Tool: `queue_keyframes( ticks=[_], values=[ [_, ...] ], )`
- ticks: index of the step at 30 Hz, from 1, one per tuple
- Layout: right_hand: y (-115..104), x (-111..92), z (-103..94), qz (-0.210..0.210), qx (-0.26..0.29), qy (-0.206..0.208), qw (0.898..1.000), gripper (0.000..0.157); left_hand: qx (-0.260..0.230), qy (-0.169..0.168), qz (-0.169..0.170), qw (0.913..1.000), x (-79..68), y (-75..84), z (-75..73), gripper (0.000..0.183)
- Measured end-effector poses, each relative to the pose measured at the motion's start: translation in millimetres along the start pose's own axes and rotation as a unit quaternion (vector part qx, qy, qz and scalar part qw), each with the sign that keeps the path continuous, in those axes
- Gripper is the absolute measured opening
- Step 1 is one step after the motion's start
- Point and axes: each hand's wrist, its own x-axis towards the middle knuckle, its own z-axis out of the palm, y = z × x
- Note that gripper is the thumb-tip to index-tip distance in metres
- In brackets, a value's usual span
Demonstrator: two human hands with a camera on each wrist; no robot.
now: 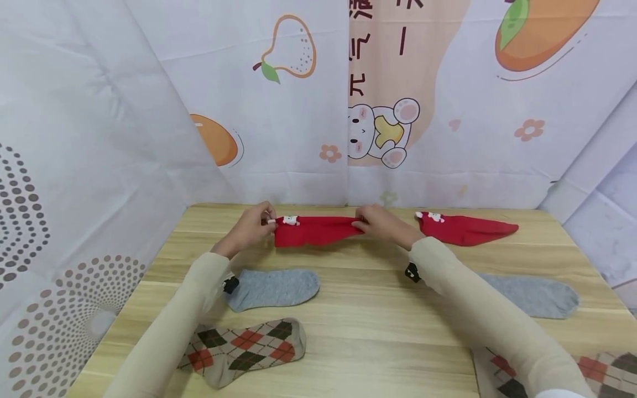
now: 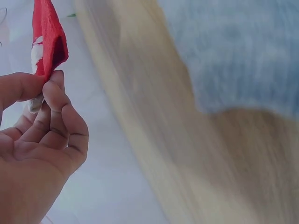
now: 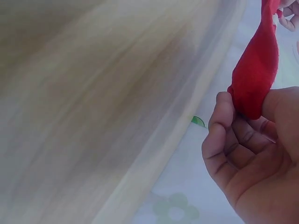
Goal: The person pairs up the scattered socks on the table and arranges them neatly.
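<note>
A red sock (image 1: pixel 318 231) with a small white figure at one end is stretched level between both hands near the far edge of the table. My left hand (image 1: pixel 252 225) pinches its cuff end between thumb and fingertips; in the left wrist view the opening of the red sock (image 2: pixel 52 42) gapes slightly. The toe end is pinched by my right hand (image 1: pixel 383 224), and the right wrist view shows the red fabric (image 3: pixel 256 74) tapering into the thumb and fingers. A second red sock (image 1: pixel 465 229) lies flat just right of the right hand.
Below the left hand lie a grey sock (image 1: pixel 278 287) and an argyle sock (image 1: pixel 249 348). On the right, another grey sock (image 1: pixel 537 296) and another argyle sock (image 1: pixel 607 373) are partly covered by the right sleeve. A printed curtain (image 1: pixel 298 121) hangs behind the wooden table (image 1: pixel 378 342).
</note>
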Motion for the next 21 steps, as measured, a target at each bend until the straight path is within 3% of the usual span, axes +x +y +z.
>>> queue_keyframes(
  ticks=[12, 21],
  values=[
    [-4, -31, -9.5, -0.018, -0.029, 0.014, 0.999, 0.014, 0.005, -0.010, 0.033, 0.9994, -11.5, 16.2, 6.8, 0.019],
    [-4, -47, -12.7, -0.020, -0.041, 0.019, 0.999, 0.014, 0.000, -0.018, 0.034, 0.9993, -19.0, 27.1, 11.9, 0.027]
  ],
)
